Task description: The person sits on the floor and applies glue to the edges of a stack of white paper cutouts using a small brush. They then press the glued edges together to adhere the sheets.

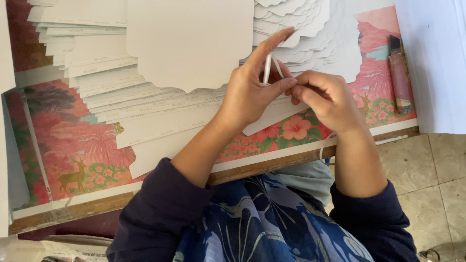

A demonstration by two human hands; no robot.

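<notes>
Both grips pinched on white cord point(267, 68)

Dark navy sleeves pushed up both forearms — blue leaf-print garment with pale grey-blue panel below.

A wooden-edged table point(272, 167) ran across the frame, covered by a pink and red floral printed sheet with deer point(77, 160). Fanned stacks of white scalloped paper cards point(145, 104) lay across its upper half; a reddish flat tool point(399, 73) lay at upper right.
</notes>
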